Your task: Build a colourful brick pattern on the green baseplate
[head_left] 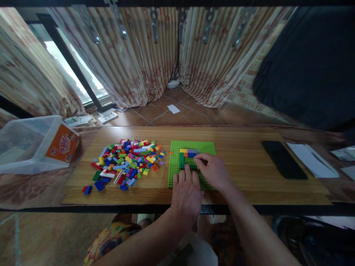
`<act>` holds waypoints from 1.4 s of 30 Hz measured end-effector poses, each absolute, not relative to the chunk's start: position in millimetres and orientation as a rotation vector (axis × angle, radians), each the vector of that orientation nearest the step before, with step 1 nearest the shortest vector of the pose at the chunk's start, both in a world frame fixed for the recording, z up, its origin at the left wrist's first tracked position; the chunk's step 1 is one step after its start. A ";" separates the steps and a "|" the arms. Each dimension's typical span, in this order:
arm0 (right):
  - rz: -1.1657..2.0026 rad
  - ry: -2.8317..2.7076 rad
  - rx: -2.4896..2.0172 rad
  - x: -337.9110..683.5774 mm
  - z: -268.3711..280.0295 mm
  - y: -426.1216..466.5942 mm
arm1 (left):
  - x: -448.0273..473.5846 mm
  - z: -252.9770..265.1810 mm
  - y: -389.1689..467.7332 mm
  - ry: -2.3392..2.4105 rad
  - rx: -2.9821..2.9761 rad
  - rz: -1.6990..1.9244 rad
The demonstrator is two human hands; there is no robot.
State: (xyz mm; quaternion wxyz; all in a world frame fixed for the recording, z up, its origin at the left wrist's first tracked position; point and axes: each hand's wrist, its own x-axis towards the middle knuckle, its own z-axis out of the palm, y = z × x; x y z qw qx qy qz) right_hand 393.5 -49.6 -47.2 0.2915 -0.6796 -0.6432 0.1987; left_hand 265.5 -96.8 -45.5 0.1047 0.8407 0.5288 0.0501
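Note:
A green studded baseplate lies on the wooden board, with a low rectangular outline of building bricks standing on it. The far side of that outline mixes yellow, orange, purple and blue; its left and near sides are mostly green. My left hand rests over the plate's near edge, fingers stretched out and fingertips against the near side of the outline. At the right end of the outline my right hand is closed in a pinch. Whatever its fingertips hold is hidden.
Left of the plate spreads a heap of loose colourful bricks. A clear plastic bin with an orange label stands at the far left. On the right lie a black phone-like slab and white papers.

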 end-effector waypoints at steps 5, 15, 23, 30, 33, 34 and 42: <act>0.714 -1.766 -1.668 381.7 -44.7 -56.8 | 267.7 -45.6 -94.9 1.559 2.499 0.144; 0.857 -1.748 -1.710 381.0 -43.6 -50.6 | 267.3 -46.6 -93.0 1.496 2.467 0.142; 0.797 -1.728 -1.708 377.3 -47.4 -52.9 | 264.9 -44.9 -96.8 1.497 2.454 0.184; 0.488 -1.521 -1.787 405.8 -45.1 -46.8 | 250.6 -44.8 -82.8 1.480 2.342 0.413; 0.394 -1.419 -1.875 421.5 -46.7 -41.1 | 238.1 -43.0 -63.6 1.551 2.162 0.704; 0.380 -1.413 -1.897 424.1 -48.0 -39.9 | 234.2 -42.3 -56.9 1.564 2.094 0.756; 0.388 -1.508 -1.982 416.8 -58.8 -36.4 | 230.6 -50.0 -34.7 1.522 1.726 0.667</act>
